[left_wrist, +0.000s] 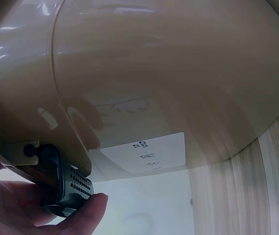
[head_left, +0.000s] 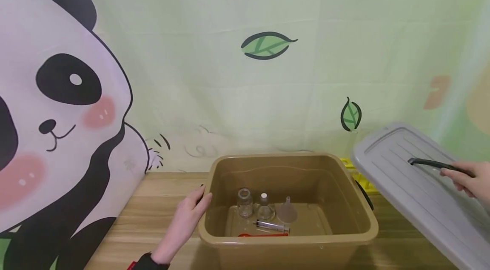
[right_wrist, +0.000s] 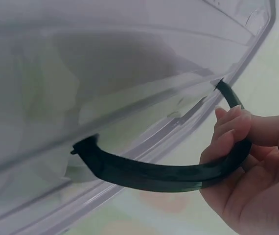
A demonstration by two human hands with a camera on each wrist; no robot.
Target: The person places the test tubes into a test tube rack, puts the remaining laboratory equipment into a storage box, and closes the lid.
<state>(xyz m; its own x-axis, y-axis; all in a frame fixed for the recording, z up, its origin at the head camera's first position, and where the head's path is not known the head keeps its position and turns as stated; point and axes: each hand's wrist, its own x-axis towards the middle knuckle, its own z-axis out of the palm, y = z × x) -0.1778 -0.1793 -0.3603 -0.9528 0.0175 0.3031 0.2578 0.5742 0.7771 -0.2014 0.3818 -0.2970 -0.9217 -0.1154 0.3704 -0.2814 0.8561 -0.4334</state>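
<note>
A brown plastic storage bin stands uncovered on the wooden table. My left hand holds its left side, fingers curled round a black side latch. Over the bin's right side, my right hand grips the black handle of a grey lid, which is raised and tilted. Inside the bin are a glass jar, a clear bottle with a white cap, a clear funnel, a syringe and a red utensil, partly hidden by the front rim.
A yellow plastic item lies behind the bin's right side, partly covered by the lid. Another black latch sits on the bin's right wall. A cloth backdrop with a printed panda hangs behind the table.
</note>
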